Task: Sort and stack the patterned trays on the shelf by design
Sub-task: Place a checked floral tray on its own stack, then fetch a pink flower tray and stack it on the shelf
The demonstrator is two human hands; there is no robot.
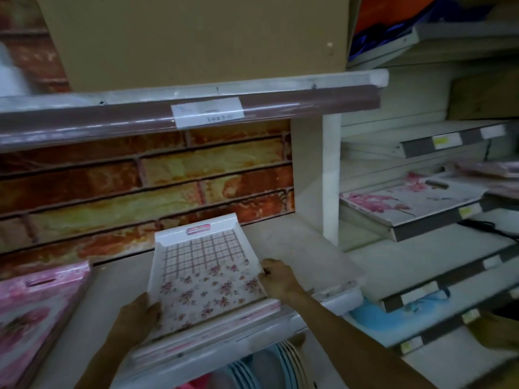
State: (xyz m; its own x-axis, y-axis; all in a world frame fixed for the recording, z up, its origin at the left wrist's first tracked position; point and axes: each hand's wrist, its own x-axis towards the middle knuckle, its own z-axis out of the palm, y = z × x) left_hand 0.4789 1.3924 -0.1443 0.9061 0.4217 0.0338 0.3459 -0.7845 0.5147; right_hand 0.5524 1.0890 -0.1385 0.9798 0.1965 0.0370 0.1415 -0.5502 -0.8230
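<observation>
Head view. Checked-and-floral tray (206, 272) on top of a stack of trays (224, 322) at front edge of shelf (295, 248), toward its right half, long axis running front to back, handle slot at far end. Left hand (137, 318) gripping near-left corner of top tray, thumb curled onto its rim. Right hand (276, 276) gripping right rim of same tray, fingers curled over edge. Far end of tray slightly raised, tilted toward viewer. Pink floral tray (36, 313) at front-left corner of same shelf, apart from stack, partly cut off by frame edge. Brick-pattern backing (140, 186) behind shelf. Upper shelf edge bearing a white price label (207, 112); brown cardboard box (196, 37) above it. To the right, sloped shelves: orchid-print tray (407, 200) on one, blue-print tray (393, 318) on a lower one. Below front edge, stacked plates (252, 372) on edge, blurred.
</observation>
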